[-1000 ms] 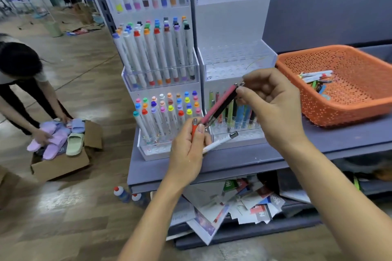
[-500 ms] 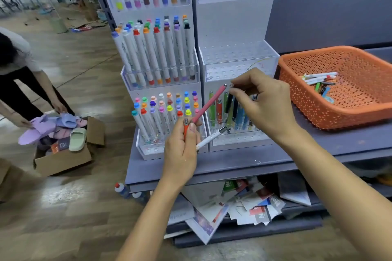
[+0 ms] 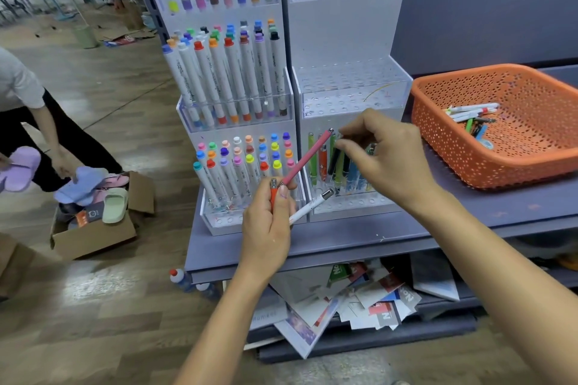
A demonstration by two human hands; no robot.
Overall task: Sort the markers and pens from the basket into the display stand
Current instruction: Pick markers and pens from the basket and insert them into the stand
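Your right hand point(image 3: 384, 159) hangs with curled fingers over the row of upright pens point(image 3: 336, 166) in the lowest tier of the clear acrylic display stand point(image 3: 350, 87). Its knuckles cover their tops, so you cannot tell whether thumb and forefinger pinch a dark one or merely touch it. Your left hand point(image 3: 269, 228), lower and nearer you, grips three pens fanned out, their lower ends buried in your palm: a slender pink pen point(image 3: 305, 159) slanting up until its silver end sits just beside your right thumb, a short orange pen point(image 3: 273, 197) upright, and a white pen with a silver tip point(image 3: 309, 206) pointing at the stand's base. Beyond your right wrist sits the orange perforated plastic basket point(image 3: 500, 166), its far corner cut off by the frame, with a small heap of loose pens and markers point(image 3: 472, 117) inside. Beyond your left hand stands a white marker rack point(image 3: 291, 109) packed with capped markers, its top cropped. Everything rests on a grey-purple shelf top point(image 3: 344, 237). Under your forearms, printed leaflets point(image 3: 359, 300) lie jumbled on a lower shelf. Left of your left arm, on the wood-plank floor point(image 3: 109, 306), another person bends over a cardboard box of slippers point(image 3: 93, 228).
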